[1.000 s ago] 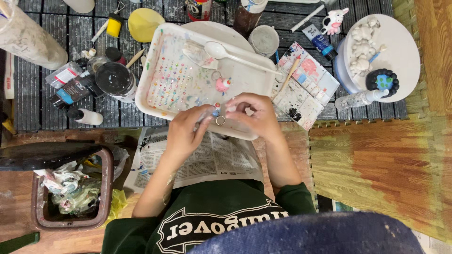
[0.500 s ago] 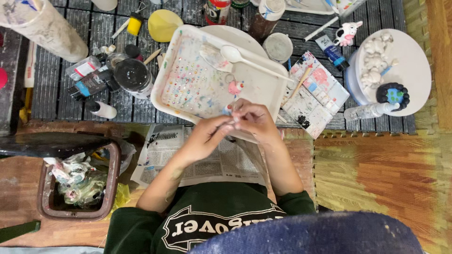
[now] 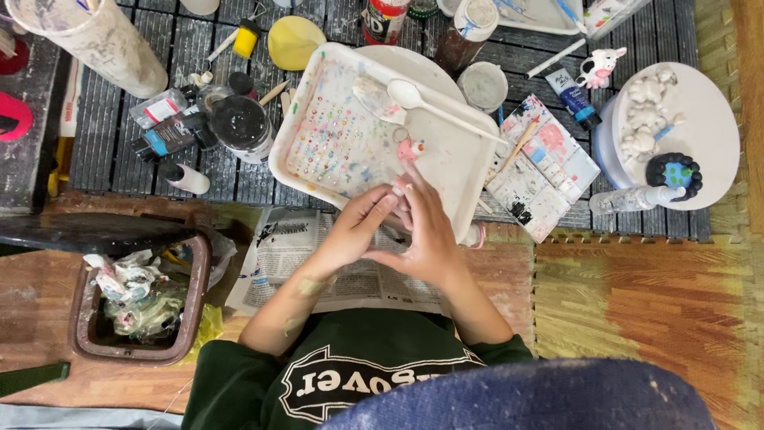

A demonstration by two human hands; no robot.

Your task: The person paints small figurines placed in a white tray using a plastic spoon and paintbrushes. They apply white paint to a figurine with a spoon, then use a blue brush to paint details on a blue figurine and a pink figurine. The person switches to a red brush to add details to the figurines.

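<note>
My left hand [image 3: 356,228] and my right hand [image 3: 430,236] are pressed together over the near edge of a white, paint-speckled tray [image 3: 469,171]. Their fingertips meet around a small pale piece [image 3: 397,191] that is mostly hidden. My right hand's fingers curl over the left fingertips. On the tray just beyond them lies a small pink charm on a metal ring [image 3: 410,147]. A white spoon [image 3: 414,97] rests further back on the tray. A newspaper [image 3: 302,255] lies under my forearms.
Paint bottles and a dark-lidded jar [image 3: 239,121] crowd the left of the tray. A watercolour palette [image 3: 545,163] and a round white stand with pale figurines [image 3: 700,119] sit at the right. A brown bin of rubbish [image 3: 139,299] stands at lower left.
My hands have closed tighter together, and the right hand now covers the left fingertips. The small ringed item seen between them earlier is hidden. The view has shifted slightly.
</note>
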